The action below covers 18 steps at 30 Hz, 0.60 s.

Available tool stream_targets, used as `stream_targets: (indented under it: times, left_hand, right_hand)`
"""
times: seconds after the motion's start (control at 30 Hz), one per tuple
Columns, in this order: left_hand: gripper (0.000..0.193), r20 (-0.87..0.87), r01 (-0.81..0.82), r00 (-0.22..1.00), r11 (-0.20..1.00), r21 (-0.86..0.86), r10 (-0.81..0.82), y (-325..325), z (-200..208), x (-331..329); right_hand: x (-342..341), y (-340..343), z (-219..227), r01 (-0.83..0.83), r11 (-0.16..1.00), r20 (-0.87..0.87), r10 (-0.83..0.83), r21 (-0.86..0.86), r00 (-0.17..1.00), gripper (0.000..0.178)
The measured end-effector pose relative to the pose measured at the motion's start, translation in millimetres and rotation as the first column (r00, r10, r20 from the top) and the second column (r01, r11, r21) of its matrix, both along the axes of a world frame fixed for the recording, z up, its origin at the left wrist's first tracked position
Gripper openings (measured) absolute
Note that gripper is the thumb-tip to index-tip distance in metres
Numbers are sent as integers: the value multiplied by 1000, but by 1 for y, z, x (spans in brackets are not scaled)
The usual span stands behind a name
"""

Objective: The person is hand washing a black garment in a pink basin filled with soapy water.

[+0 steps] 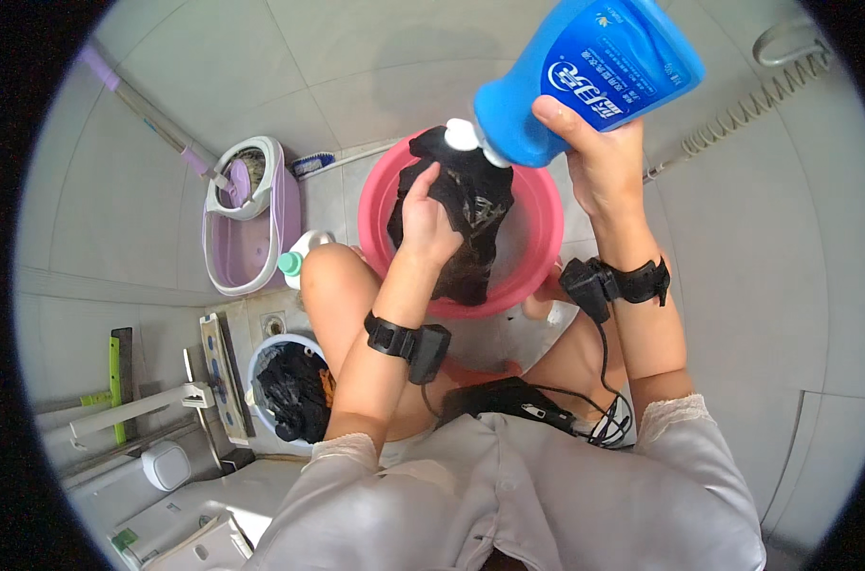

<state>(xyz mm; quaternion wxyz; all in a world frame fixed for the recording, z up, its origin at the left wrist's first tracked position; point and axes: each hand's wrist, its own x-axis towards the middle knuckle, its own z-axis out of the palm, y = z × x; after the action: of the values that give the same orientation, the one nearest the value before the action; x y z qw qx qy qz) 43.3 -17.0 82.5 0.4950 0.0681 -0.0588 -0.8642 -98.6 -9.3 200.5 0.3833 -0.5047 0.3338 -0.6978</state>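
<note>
A blue bottle of laundry detergent (pixel 585 76) is tipped over in my right hand (pixel 604 152), its white opened cap pointing down to the left. My left hand (pixel 428 221) grips a black garment (pixel 466 214), holding part of it raised under the bottle's mouth. The rest of that cloth hangs into a pink basin (pixel 545 257) in front of my knees, with water showing at its right side. Whether any liquid is leaving the bottle I cannot make out.
A purple and white mop bucket (pixel 213 257) stands to the left with a mop in it, beside a blue brush (pixel 313 164). Nearer are a white bottle with a green cap (pixel 292 261) and a pale basin of dark clothes (pixel 294 390). A coiled hose (pixel 756 114) hangs at the right.
</note>
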Motion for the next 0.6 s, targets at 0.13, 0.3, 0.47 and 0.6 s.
stream_targets:
  times: [0.13,0.3,0.47,0.6]
  left_hand:
    - [42,181,111,977,993,30,-115,-4,6,5]
    - [38,192,176,964,983,52,-183,-21,21,13]
    - [35,197,222,954,974,41,-226,-38,23,25]
    - [33,145,245,957,968,45,-249,-42,24,33]
  right_hand:
    - [2,4,2,82,996,-134,-84,-16,987,48]
    - [10,11,-1,2,999,-110,2,36,994,49]
    - [13,10,-1,-29,1000,9,30,-4,1000,49]
    - [7,4,-1,-23,1000,22,23,-17,999,51]
